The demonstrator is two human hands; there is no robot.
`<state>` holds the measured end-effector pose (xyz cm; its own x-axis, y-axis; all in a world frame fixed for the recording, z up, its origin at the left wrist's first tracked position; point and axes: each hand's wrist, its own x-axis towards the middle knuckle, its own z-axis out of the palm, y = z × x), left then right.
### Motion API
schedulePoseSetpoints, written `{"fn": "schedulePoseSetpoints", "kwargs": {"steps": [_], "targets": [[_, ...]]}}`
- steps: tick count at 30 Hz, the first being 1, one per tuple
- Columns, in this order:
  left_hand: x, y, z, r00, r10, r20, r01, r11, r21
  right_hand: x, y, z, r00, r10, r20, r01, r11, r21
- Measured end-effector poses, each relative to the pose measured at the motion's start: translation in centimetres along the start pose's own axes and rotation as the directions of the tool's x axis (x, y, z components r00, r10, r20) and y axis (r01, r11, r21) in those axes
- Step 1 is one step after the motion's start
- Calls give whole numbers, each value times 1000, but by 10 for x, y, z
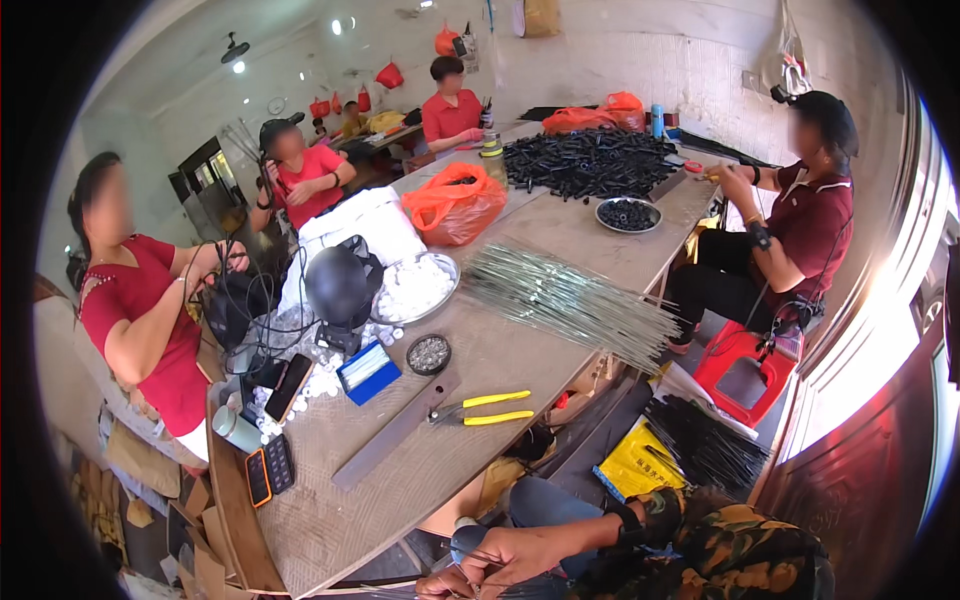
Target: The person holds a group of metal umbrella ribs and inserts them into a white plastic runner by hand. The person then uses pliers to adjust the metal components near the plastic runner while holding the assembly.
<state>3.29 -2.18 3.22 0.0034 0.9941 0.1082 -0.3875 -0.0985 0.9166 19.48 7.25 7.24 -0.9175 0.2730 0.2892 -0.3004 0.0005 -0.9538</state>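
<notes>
At the bottom edge, below the table's near side, my right hand (503, 556) is closed with its fingers pinched together. Its forearm comes in from the right, with a black wristband and a camouflage sleeve. Just left of it and lower, my left hand (443, 584) is closed too, partly cut off by the frame. Thin dark wires (385, 587) run out from between the two hands; their far ends are hard to make out. Both hands are held close together beside a blue-jeaned leg (550, 500).
The table (400, 520) holds yellow-handled pliers (495, 408), a flat metal bar (395, 430), a bundle of thin metal rods (570, 300), a blue box (368, 373) and a pile of black parts (585, 160). Black rods and a yellow bag (640, 462) lie right. Several co-workers sit around.
</notes>
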Motion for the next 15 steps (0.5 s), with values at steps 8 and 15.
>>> {"fn": "schedulePoseSetpoints", "kwargs": {"steps": [8, 15], "targets": [[-7, -8, 5, 949, -147, -280, 166, 985, 47, -8, 53, -10, 959, 233, -159, -175, 934, 313], [-3, -37, -31, 978, -28, -207, -22, 971, -236, 8, 49, -26, 945, 327, 13, -320, 913, 255]]}}
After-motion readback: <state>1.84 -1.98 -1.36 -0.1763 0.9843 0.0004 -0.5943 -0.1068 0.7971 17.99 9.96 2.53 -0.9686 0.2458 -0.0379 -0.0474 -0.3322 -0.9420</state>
